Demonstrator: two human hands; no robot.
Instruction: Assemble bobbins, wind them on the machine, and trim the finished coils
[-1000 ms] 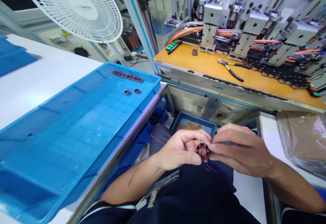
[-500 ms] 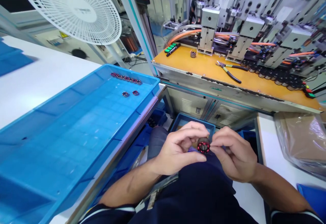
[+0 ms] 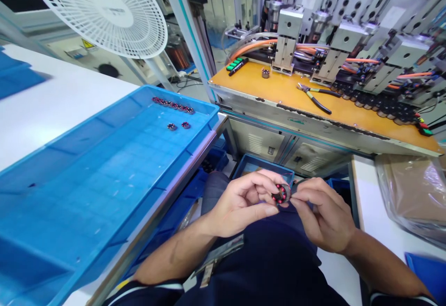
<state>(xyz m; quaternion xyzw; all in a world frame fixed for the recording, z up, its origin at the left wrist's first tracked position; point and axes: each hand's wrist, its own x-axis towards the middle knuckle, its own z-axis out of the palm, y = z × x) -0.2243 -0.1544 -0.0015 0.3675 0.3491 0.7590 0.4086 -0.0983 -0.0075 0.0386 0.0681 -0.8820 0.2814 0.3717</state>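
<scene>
Near centre, left hand [image 3: 240, 200]: gripping the wound ring [image 3: 286, 193].
Right hand [image 3: 324, 214]: fingertips at its right edge; cannot tell whether gripping.
Red windings [image 3: 284, 198]: best left unpressed.

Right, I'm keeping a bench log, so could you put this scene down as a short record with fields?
Left hand: fingers against the wound ring
Right hand: thumb and forefinger at the ring's right edge, grip unclear
Ring look: dark, with red around an open centre
Blue tray: row of rings at the far end, two rings nearer
Orange worktop: pliers, marker, single ring
Left background: white fan
Far right: plastic-wrapped package
</scene>
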